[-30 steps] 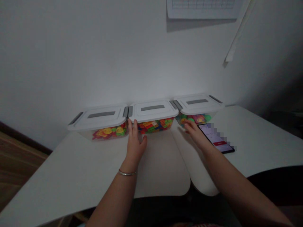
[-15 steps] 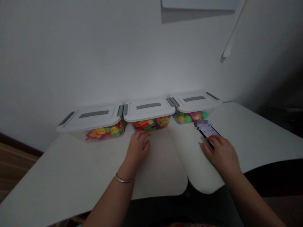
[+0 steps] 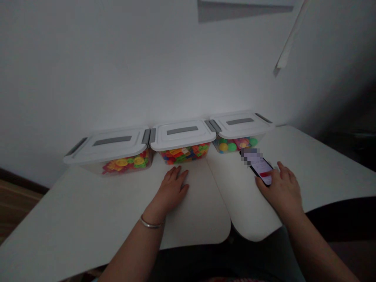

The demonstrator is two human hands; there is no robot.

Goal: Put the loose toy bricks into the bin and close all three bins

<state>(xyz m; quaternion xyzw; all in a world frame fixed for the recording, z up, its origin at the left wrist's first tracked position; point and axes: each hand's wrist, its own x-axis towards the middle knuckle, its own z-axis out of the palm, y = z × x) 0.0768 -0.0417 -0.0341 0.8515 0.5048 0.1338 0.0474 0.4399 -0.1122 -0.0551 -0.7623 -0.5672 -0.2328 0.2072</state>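
My left hand (image 3: pixel 172 190) lies flat on the white table (image 3: pixel 199 219), fingers stretched out and a little apart, holding nothing. In front of its fingertips stands a clear box with a white lid (image 3: pixel 183 135), with colourful bricks (image 3: pixel 188 153) showing through its side. On the right, a smartphone (image 3: pixel 261 168) lies on the table with its screen lit and a red patch near its lower end. My right hand (image 3: pixel 283 192) is at the phone's lower end, fingers apart, thumb and index finger at its edge. It does not grip the phone.
A lidded box (image 3: pixel 108 147) of yellow, red and green pieces stands left of the middle one. Another lidded box (image 3: pixel 241 124) with coloured balls stands to its right. All are against the wall (image 3: pixel 141 70). A seam divides the tabletop, with a rounded notch at the front.
My right hand has drawn back to the right from the phone, uncovering more of its screen, where a red patch now shows. My left hand's fingers have spread and flattened.
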